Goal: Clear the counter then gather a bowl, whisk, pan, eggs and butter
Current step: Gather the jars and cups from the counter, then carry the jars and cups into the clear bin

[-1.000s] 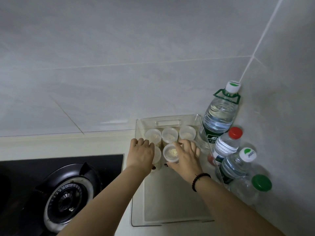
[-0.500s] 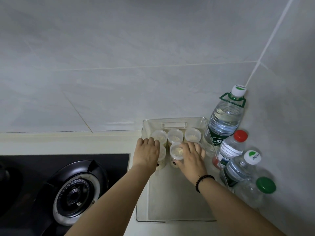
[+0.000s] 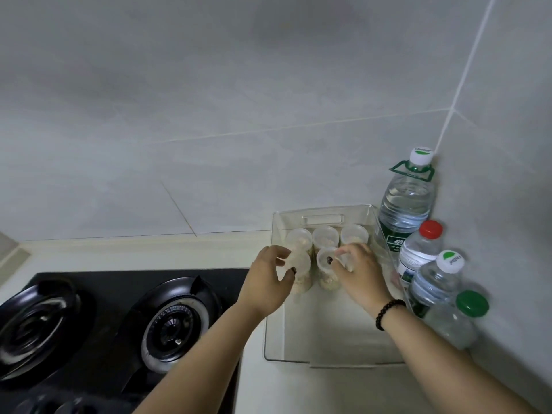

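Observation:
A clear plastic bin [image 3: 322,358] stands on the pale counter by the corner wall. Several small lidded clear jars with pale contents stand at its far end; three form the back row [image 3: 325,236]. My left hand [image 3: 270,279] is closed around the front-left jar [image 3: 300,265]. My right hand [image 3: 357,271] grips a front jar [image 3: 325,259] at its lid, thumb on top. A black bead bracelet sits on my right wrist. No bowl, whisk, pan, eggs or butter is in view.
Several plastic water bottles crowd the corner right of the bin: a tall one [image 3: 407,201], a red-capped one [image 3: 421,249], a white-capped one [image 3: 436,282] and a green-capped one [image 3: 457,321]. A black gas hob with two burners [image 3: 171,321] lies left. Grey tiled walls stand behind.
The camera has swung right, so more of the hob shows. Both hands stay on the front jars, and their fingers have curled more tightly around them.

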A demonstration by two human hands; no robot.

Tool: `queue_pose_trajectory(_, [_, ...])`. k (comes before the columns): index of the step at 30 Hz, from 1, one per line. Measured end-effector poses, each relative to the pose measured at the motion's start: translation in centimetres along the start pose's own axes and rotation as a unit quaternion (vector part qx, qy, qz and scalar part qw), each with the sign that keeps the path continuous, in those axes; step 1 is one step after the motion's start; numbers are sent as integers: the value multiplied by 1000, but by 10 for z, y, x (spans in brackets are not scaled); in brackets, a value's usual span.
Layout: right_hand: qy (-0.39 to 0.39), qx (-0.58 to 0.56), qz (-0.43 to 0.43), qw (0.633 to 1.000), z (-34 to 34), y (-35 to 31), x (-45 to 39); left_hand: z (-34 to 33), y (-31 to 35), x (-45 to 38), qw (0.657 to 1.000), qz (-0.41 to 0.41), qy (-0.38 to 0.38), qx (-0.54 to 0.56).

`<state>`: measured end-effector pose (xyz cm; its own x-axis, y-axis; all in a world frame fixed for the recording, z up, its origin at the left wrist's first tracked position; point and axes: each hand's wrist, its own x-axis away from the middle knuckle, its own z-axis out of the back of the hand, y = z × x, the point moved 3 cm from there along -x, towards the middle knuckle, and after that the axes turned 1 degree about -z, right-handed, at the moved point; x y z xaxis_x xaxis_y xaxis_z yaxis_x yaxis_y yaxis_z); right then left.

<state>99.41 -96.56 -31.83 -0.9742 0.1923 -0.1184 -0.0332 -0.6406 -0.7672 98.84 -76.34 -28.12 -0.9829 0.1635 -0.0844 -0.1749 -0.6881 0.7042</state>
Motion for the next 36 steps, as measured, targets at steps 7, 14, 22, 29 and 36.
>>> queue_pose_trajectory(7, [-64, -86, 39, 993, 9, -53, 47, 43, 2, 59, 991, 54, 50, 110])
queue_pose_trajectory(14, [-150, -31, 157, 976, 12, -144, 105, 112, 0, 132, 970, 67, 134, 190])
queue_pose_trajectory(22, [-253, 70, 301, 917, -58, -267, 208, 219, -62, 270, 956, 111, 201, 185])
queue_pose_trajectory(29, [-288, 148, 483, 814, -165, -386, 344, 321, -135, 423, 919, 188, 296, 182])
queue_pose_trajectory(36, [-354, 110, 582, 724, -257, -478, 470, 395, -191, 561, 870, 268, 380, 165])
